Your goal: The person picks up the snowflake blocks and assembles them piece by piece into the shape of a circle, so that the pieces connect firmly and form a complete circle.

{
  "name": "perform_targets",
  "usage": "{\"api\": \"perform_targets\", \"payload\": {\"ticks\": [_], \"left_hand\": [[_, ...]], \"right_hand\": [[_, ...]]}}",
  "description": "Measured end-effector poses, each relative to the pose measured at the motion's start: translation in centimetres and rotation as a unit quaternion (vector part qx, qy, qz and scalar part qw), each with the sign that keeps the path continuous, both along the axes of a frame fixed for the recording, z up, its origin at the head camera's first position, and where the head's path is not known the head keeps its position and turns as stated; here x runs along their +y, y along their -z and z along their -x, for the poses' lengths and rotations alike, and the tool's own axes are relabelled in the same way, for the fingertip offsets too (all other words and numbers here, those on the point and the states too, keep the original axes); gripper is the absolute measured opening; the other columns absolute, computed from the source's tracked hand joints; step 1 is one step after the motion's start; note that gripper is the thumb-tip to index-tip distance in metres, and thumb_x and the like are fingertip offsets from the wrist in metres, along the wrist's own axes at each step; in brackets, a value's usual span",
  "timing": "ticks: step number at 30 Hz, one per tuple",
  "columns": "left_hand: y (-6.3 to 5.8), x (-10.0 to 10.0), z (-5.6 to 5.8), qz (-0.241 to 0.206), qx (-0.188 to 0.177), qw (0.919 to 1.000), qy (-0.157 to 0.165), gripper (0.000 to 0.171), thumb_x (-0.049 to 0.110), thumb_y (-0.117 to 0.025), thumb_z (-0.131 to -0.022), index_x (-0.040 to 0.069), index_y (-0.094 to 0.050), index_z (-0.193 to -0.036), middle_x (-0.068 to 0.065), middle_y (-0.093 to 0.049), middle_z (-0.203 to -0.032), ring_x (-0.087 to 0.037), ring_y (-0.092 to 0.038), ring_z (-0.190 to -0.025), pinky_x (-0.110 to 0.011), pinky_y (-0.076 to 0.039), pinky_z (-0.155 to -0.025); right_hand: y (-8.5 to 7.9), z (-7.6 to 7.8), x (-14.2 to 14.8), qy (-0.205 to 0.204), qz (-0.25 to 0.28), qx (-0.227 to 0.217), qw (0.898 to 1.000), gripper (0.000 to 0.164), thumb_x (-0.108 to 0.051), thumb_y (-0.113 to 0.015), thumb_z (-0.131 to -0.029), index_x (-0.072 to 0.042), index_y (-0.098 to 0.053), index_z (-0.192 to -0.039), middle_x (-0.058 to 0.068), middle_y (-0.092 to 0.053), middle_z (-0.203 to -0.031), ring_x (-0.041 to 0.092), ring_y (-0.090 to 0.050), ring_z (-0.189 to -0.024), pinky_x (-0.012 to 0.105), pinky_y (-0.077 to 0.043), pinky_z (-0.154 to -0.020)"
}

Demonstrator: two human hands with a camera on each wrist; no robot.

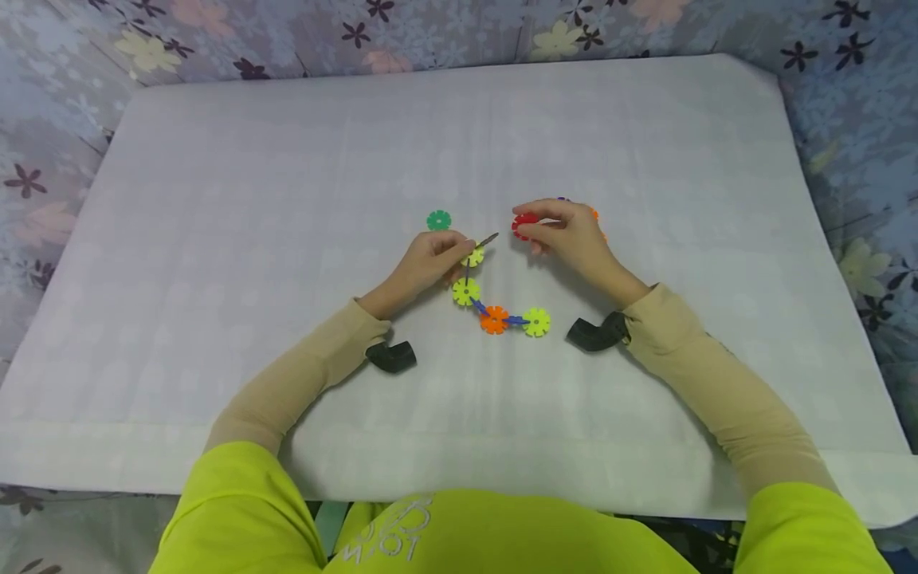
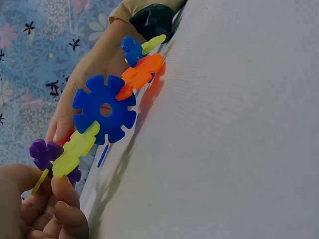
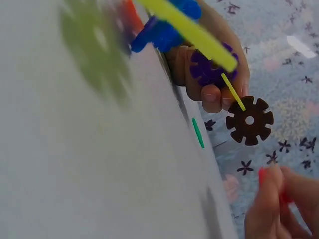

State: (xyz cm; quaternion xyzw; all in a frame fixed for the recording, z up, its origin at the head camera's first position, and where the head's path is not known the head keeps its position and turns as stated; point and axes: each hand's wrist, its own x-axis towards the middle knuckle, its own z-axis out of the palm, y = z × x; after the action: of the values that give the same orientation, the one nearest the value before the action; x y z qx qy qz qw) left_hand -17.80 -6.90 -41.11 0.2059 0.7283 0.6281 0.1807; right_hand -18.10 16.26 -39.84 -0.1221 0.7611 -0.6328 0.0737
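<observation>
My left hand (image 1: 430, 259) pinches the upper end of a chain of slotted snowflake discs. Yellow, blue and orange discs (image 1: 494, 320) hang from it, curving right toward my body. A purple disc (image 3: 202, 67) shows by the left fingers in the right wrist view. At the chain's tip, a brown disc (image 3: 237, 122) joins a thin yellow one, pointing toward my other hand. Between thumb and fingers, my right hand (image 1: 570, 231) holds a red disc (image 1: 522, 226), apart from the brown disc. In the left wrist view, a large blue disc (image 2: 89, 107) hangs mid-chain.
A loose green disc (image 1: 439, 220) lies on the white-covered table (image 1: 287, 175), just beyond my left hand. Behind the right hand, orange pieces (image 1: 594, 213) and a bit of blue or purple are partly hidden. Dark wrist attachments (image 1: 597, 334) hang by both sleeves.
</observation>
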Motion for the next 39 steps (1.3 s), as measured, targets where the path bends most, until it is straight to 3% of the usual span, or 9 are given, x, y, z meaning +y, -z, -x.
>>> {"api": "perform_targets", "payload": {"ticks": [3,6,10,15,18,22,29,39], "left_hand": [[0.0,0.0,0.0,0.003,0.004,1.0,0.006,0.021,0.013,-0.05,-0.093,-0.004,-0.059,-0.083,-0.012,-0.048,-0.054,-0.019,-0.041,-0.047,-0.026,-0.036,-0.051],[-0.1,0.0,0.1,0.008,0.009,0.9998,0.013,0.02,0.011,-0.05,-0.093,-0.005,-0.06,-0.086,-0.012,-0.048,-0.054,-0.019,-0.042,-0.047,-0.026,-0.036,-0.052],[-1.0,0.0,-0.2,0.012,0.014,0.9996,0.021,0.018,0.005,-0.048,-0.092,-0.008,-0.059,-0.088,-0.014,-0.048,-0.054,-0.019,-0.041,-0.047,-0.025,-0.035,-0.051],[-3.0,0.2,-1.0,0.021,0.018,0.9992,0.029,0.017,0.001,-0.047,-0.092,-0.011,-0.058,-0.087,-0.016,-0.047,-0.056,-0.019,-0.04,-0.048,-0.024,-0.034,-0.05],[-3.2,0.3,-1.1,0.027,0.02,0.9991,0.026,0.017,0.001,-0.047,-0.092,-0.012,-0.058,-0.087,-0.016,-0.047,-0.056,-0.019,-0.04,-0.049,-0.024,-0.035,-0.051],[-2.9,0.2,-1.0,0.03,0.024,0.9989,0.026,0.018,0.002,-0.047,-0.092,-0.01,-0.058,-0.086,-0.016,-0.046,-0.055,-0.019,-0.04,-0.048,-0.024,-0.035,-0.052],[-0.2,0.1,-0.1,0.019,0.017,0.9994,0.025,0.018,0.006,-0.05,-0.092,-0.008,-0.061,-0.088,-0.011,-0.049,-0.055,-0.017,-0.041,-0.048,-0.024,-0.035,-0.049],[0.1,-0.1,-0.1,0.014,0.037,0.9989,0.025,0.019,0.009,-0.052,-0.091,-0.006,-0.061,-0.084,-0.01,-0.049,-0.055,-0.016,-0.042,-0.049,-0.024,-0.037,-0.051]], "right_hand": [[0.1,0.0,-0.1,-0.037,0.061,-0.042,0.997,0.031,-0.001,-0.056,-0.087,0.008,-0.05,-0.117,0.018,-0.06,-0.081,0.021,-0.057,-0.061,0.026,-0.048,-0.065],[0.2,0.0,-0.1,-0.056,0.088,-0.053,0.993,0.023,0.001,-0.054,-0.088,0.008,-0.048,-0.109,0.02,-0.06,-0.077,0.022,-0.059,-0.063,0.028,-0.049,-0.066],[0.3,0.0,-0.3,-0.046,0.11,-0.052,0.992,0.014,0.001,-0.058,-0.085,0.006,-0.053,-0.097,0.018,-0.062,-0.076,0.024,-0.059,-0.061,0.029,-0.05,-0.061],[0.3,0.0,-0.4,-0.024,0.125,-0.042,0.991,0.014,0.003,-0.059,-0.084,0.007,-0.058,-0.098,0.014,-0.064,-0.075,0.021,-0.06,-0.058,0.028,-0.05,-0.059],[0.2,0.0,-0.7,-0.018,0.126,-0.047,0.991,0.016,0.002,-0.06,-0.083,0.007,-0.058,-0.098,0.014,-0.064,-0.077,0.02,-0.061,-0.059,0.028,-0.05,-0.06],[0.0,0.0,-1.0,-0.03,0.11,-0.056,0.992,0.018,0.004,-0.06,-0.083,0.009,-0.057,-0.1,0.015,-0.064,-0.078,0.021,-0.062,-0.061,0.029,-0.05,-0.062],[0.2,-0.4,-1.0,-0.043,0.118,-0.058,0.99,0.009,0.008,-0.057,-0.083,0.01,-0.055,-0.092,0.016,-0.064,-0.077,0.022,-0.062,-0.061,0.029,-0.05,-0.062],[0.8,-0.8,-1.2,-0.067,0.146,-0.061,0.985,0.005,0.01,-0.052,-0.085,0.005,-0.05,-0.085,0.013,-0.064,-0.081,0.022,-0.061,-0.061,0.03,-0.05,-0.061]]}}
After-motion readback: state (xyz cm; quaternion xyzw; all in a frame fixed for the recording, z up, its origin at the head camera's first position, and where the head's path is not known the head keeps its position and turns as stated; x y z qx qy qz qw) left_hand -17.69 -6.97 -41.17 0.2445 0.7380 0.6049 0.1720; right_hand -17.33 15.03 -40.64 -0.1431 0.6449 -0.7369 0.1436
